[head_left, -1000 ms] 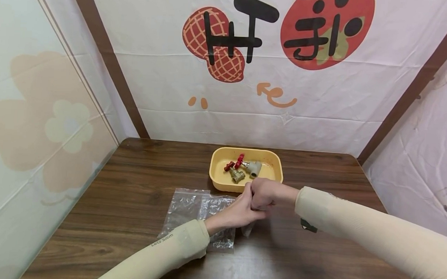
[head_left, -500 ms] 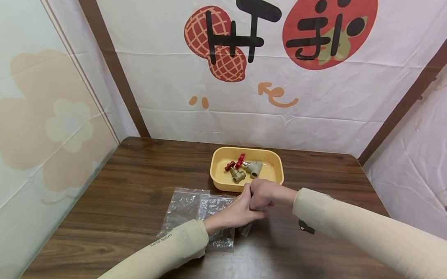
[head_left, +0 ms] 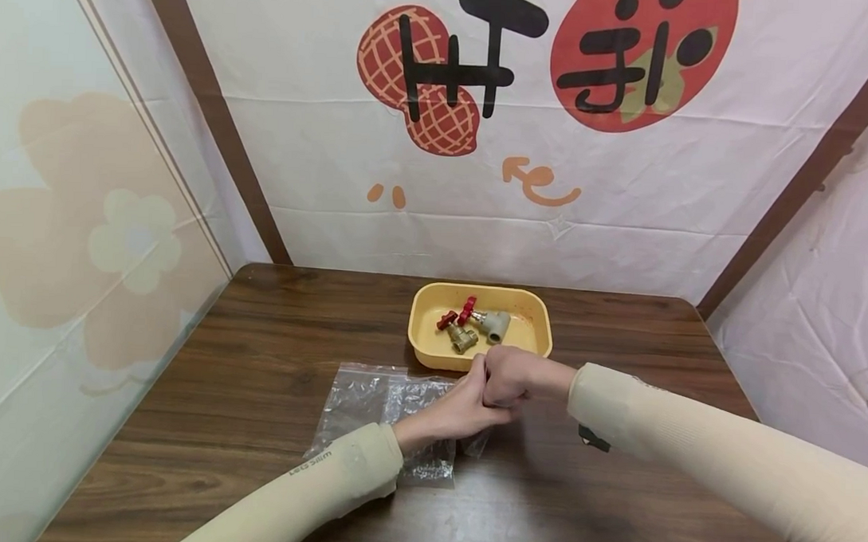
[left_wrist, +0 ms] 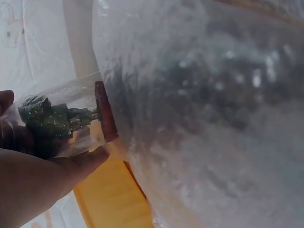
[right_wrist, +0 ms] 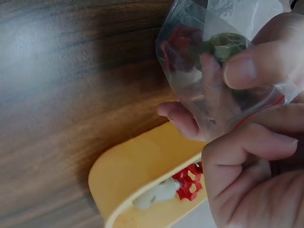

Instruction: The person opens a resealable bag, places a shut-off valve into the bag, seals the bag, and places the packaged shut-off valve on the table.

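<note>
A clear zip bag with a red seal line (right_wrist: 190,90) hangs between my hands. Inside it is a brass valve with a red handwheel (left_wrist: 52,121). My left hand (head_left: 454,407) grips the valve through the plastic, thumb across it in the right wrist view. Against it, my right hand (head_left: 511,375) pinches the bag by its seal, fingers curled (right_wrist: 251,147). In the head view the hands hide most of this bag. Just behind them stands a yellow basin (head_left: 420,346), holding a brass valve (head_left: 463,340) and a grey valve (head_left: 495,326), both with red handwheels.
Flat clear zip bags (head_left: 357,404) lie on the brown wooden table (head_left: 258,376), partly under my left forearm. A printed white cloth (head_left: 323,163) hangs behind the table's back edge.
Both hands stay together on the bag, shifting only very slightly. The basin, its valves and the flat bags stay in place.
</note>
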A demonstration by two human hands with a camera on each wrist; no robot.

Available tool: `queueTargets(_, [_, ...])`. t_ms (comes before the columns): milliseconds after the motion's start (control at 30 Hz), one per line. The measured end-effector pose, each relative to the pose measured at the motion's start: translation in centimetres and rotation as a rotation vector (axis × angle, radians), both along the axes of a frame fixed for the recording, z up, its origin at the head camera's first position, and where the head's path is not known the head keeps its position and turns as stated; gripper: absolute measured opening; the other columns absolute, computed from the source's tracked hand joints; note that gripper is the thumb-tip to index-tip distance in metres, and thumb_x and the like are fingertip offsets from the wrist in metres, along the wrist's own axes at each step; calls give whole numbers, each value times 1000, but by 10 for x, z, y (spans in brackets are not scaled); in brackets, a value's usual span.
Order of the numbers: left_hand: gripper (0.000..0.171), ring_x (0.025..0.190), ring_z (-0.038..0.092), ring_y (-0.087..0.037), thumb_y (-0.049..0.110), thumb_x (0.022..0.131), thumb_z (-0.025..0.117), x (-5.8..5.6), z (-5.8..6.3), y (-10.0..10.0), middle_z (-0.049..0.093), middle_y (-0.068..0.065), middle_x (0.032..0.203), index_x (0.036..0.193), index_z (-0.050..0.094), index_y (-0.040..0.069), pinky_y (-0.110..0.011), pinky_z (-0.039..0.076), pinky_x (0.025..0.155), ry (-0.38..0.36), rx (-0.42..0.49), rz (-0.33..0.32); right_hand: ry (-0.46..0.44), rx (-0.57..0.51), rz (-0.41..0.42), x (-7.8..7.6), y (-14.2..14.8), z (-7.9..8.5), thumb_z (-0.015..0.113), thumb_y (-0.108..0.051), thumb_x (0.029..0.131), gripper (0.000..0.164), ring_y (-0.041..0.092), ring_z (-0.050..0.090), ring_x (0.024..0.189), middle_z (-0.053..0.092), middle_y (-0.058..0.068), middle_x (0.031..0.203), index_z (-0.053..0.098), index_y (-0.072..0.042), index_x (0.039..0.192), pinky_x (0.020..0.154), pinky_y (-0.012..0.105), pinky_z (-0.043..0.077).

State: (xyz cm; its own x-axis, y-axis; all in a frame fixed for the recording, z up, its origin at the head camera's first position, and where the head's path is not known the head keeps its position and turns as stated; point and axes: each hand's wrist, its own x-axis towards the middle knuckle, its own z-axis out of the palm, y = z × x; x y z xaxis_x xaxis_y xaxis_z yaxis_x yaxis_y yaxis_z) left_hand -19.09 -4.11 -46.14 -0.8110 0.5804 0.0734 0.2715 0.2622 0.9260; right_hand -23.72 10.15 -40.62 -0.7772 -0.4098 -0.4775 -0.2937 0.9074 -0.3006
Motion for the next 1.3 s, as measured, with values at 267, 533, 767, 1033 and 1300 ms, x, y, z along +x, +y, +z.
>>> queueTargets(267, [64,120,62,-19,22,87,86,-3,11,-6,60,-7,129,128,38,9,-38,46,108,-7,-37,34,-81,-114,4,26,2,58,59,-2,87,26,12,56,42,58,3,53,58,-10,62,42,25,45])
queueTargets(533, [68,115,63,-17,21,85,89,-9,19,-19,62,-6,129,128,37,8,-36,49,103,-68,-35,-37,-167,-199,-43,39,13,69,51,-24,103,32,29,72,59,71,14,72,67,-4,84,56,40,60])
queueTargets(767, [49,102,65,-13,11,85,89,-29,34,-37,67,1,112,124,58,7,-29,52,93,-18,-276,-317,-9,-296,265,42,34,60,78,-18,94,39,-1,39,48,47,-16,52,58,-16,61,47,18,29])
queueTargets(1033, [20,79,65,-16,5,88,85,-38,37,-40,69,3,85,105,73,5,-25,52,72,105,-374,-312,143,-363,320,40,45,62,78,7,84,22,-1,47,56,56,-14,59,72,-10,71,54,20,42])
queueTargets(1300, [24,68,59,-7,7,83,90,-33,31,-35,66,4,76,103,76,6,-24,51,65,154,-336,-264,203,-404,374,36,58,62,76,13,81,23,1,54,63,62,-10,67,72,-8,73,61,24,51])
